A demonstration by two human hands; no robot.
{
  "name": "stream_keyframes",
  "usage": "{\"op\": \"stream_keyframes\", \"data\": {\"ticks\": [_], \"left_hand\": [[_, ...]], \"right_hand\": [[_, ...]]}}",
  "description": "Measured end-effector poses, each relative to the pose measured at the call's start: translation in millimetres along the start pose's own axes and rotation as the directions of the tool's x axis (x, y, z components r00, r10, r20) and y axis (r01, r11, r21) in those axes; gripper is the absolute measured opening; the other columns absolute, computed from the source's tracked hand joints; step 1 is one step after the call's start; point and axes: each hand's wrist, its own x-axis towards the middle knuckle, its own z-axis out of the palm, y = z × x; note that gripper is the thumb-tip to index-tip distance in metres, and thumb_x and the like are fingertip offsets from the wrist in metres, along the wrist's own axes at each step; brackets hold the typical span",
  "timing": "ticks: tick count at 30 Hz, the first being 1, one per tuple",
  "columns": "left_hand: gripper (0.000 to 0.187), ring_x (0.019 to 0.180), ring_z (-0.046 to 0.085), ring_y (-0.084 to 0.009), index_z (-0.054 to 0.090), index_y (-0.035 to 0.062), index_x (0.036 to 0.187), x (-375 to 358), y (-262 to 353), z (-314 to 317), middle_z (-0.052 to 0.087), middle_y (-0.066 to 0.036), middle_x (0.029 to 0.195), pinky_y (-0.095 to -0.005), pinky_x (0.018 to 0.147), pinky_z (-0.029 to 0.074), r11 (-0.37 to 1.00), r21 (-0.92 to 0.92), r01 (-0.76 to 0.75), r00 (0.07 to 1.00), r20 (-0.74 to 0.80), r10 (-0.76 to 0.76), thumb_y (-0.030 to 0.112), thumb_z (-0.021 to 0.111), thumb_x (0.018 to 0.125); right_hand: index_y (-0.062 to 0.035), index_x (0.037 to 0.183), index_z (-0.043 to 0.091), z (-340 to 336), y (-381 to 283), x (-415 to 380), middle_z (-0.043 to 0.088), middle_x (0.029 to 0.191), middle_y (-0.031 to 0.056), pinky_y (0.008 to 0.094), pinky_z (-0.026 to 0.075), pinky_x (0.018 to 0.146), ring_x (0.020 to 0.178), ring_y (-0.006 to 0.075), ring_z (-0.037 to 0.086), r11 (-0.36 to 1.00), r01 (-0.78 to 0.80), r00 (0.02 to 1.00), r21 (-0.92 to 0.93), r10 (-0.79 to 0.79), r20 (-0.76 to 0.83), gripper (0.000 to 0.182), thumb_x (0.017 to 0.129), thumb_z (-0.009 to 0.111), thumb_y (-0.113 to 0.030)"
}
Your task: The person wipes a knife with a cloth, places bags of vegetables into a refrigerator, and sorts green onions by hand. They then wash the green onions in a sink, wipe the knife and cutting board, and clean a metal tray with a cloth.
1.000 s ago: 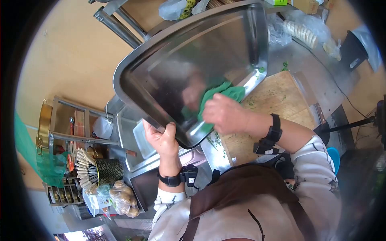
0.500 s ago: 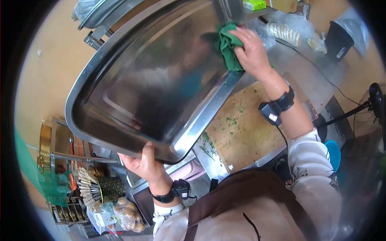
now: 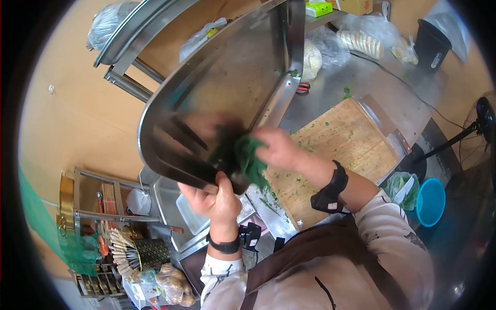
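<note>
A large metal tray with rounded corners is held up on a tilt, its shiny inside facing me. My left hand grips its near lower corner, thumb over the rim and the other fingers partly behind. In my right hand is a bunched green cloth, at the tray's inner face near that same corner. Motion blurs the cloth and fingers. Bits of chopped greens stick to the tray's far right corner. Below lies a wooden cutting board scattered with green scraps.
A broad knife lies along the board's right edge. Red-handled scissors and bagged food are on the metal counter. A blue basin stands at right, near a black fan. Metal shelving rises at left behind the tray.
My right hand has swept the cloth from the tray's far right side down to the near corner by my left hand. The tray has turned more upright and shifted right.
</note>
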Motion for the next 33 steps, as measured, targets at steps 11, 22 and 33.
{"op": "stream_keyframes", "data": {"ticks": [11,22,33], "left_hand": [[0.051,0.103,0.054,-0.0198,0.041,-0.0009,0.124,3.4,-22.3,-39.6,0.053,-0.013,0.118,-0.0295,0.092,0.042,0.985,0.06,-0.161,0.984,-0.072,0.165,-0.013,0.051,0.075],[0.063,0.105,0.054,-0.0209,0.037,0.0003,0.131,0.2,12.4,-62.2,0.052,-0.013,0.122,-0.0332,0.094,0.042,0.999,-0.025,-0.027,0.995,-0.097,0.024,-0.012,0.057,0.073],[0.05,0.103,0.052,-0.0172,0.041,-0.0004,0.124,-15.1,-16.9,-54.8,0.052,-0.009,0.118,-0.0294,0.093,0.04,0.999,0.034,-0.019,1.0,-0.009,0.019,-0.014,0.052,0.077]], "right_hand": [[-0.0011,0.096,0.063,-68.4,1.6,-63.5,0.061,0.09,0.0175,0.0379,0.049,0.07,0.074,0.0323,0.06,0.987,-0.139,0.978,0.08,0.124,0.17,0.029,0.07,0.051,-0.005],[-0.0036,0.094,0.061,-116.6,16.3,16.8,0.061,0.09,0.0115,0.0421,0.045,0.078,0.088,0.0316,0.053,0.599,-0.051,0.96,-0.799,-0.192,-0.205,0.025,0.07,0.052,-0.006],[0.0029,0.104,0.057,-94.8,20.1,-2.4,0.06,0.098,0.0159,0.036,0.044,0.084,0.091,0.0274,0.058,0.985,-0.099,0.875,0.138,0.152,-0.46,0.03,0.077,0.046,-0.001]]}}
